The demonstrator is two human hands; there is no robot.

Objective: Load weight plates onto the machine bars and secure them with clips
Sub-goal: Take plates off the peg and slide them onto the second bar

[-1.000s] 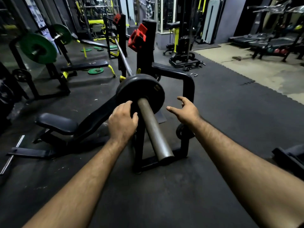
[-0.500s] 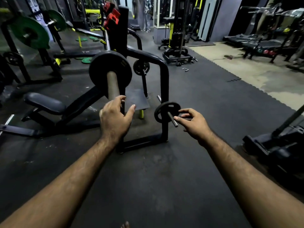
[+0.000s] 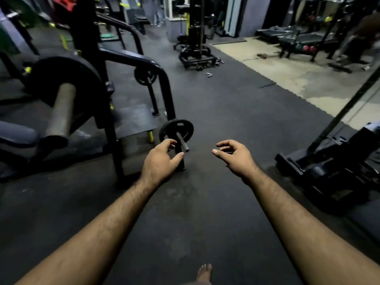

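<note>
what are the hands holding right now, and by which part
Nothing. The left hand is open, fingers curled near the short peg carrying the small plate; the right hand hangs empty.

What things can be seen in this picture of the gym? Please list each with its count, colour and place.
Large plate: one, black, on the thick bar at left.
Thick bar: one, grey, pointing toward the camera.
Small plate: one, black, on the low peg at the centre.
Second small plate: one, black, on a peg behind the frame.
Frame: one, black, left of centre.
Floor mat: black, underfoot.
Foot: one, bare, bottom edge.
Left hand: open, by the peg.
Right hand: open, empty.
</note>
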